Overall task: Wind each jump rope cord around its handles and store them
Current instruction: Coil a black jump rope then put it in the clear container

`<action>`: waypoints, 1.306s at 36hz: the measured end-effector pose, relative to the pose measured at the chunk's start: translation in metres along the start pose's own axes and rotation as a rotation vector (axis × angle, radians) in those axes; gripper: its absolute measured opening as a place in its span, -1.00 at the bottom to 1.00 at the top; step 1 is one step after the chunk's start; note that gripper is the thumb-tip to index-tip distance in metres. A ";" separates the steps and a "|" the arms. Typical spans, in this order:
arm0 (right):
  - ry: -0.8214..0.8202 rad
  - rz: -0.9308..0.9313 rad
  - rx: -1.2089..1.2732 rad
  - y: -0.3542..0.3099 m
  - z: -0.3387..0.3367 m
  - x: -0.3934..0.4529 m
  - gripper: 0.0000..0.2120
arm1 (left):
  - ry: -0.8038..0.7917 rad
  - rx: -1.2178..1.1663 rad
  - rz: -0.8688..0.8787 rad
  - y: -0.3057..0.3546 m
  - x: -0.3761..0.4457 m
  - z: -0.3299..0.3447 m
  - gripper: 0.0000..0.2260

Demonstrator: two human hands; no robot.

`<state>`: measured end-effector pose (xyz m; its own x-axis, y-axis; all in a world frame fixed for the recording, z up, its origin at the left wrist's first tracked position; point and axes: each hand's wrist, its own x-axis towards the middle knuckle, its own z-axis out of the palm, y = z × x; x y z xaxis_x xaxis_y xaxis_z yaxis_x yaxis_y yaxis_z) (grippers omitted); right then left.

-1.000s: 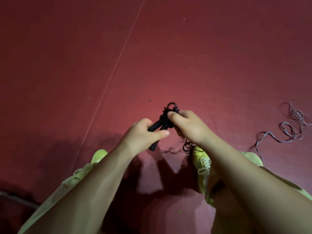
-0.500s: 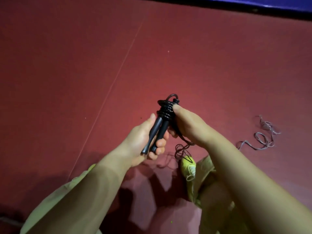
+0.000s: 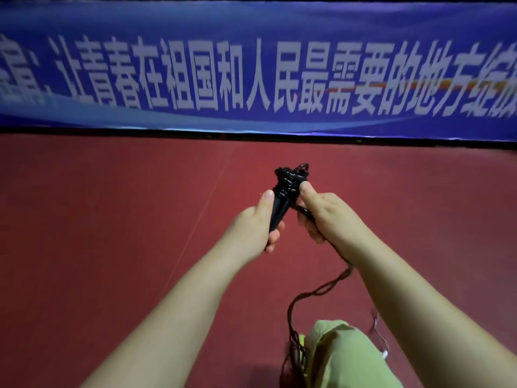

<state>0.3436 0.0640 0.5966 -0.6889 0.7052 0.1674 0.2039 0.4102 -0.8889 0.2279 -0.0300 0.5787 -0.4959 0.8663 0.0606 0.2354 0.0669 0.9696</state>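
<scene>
My left hand [image 3: 256, 225] grips the black jump rope handles [image 3: 279, 210], which point up and away from me. Several turns of black cord [image 3: 289, 180] are wound around the handles' upper end, with a small loop sticking out on top. My right hand [image 3: 326, 212] holds the cord beside the handles, its thumb pressed against the coils. The loose length of the cord [image 3: 321, 289] hangs from my right hand, twisted on itself, down to the floor by my right leg.
I stand on a red sports floor [image 3: 112, 219]. A blue banner [image 3: 251, 65] with white characters runs along the far edge. My leg in light green trousers [image 3: 344, 357] and a thin pale cord [image 3: 380, 343] on the floor are at the bottom right.
The view has tilted up, and the banner now fills the top. Both hands have lifted the handles higher. The hanging cord has stretched out longer.
</scene>
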 end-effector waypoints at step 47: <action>-0.190 -0.303 -0.072 -0.156 -0.074 -0.153 -0.44 | -0.334 -0.262 0.086 0.153 -0.182 -0.018 -0.46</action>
<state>0.4684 -0.0647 0.7409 -0.8409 0.4283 0.3308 0.0143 0.6286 -0.7776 0.3386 -0.1861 0.7202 -0.1755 0.9788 0.1057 0.0226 -0.1033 0.9944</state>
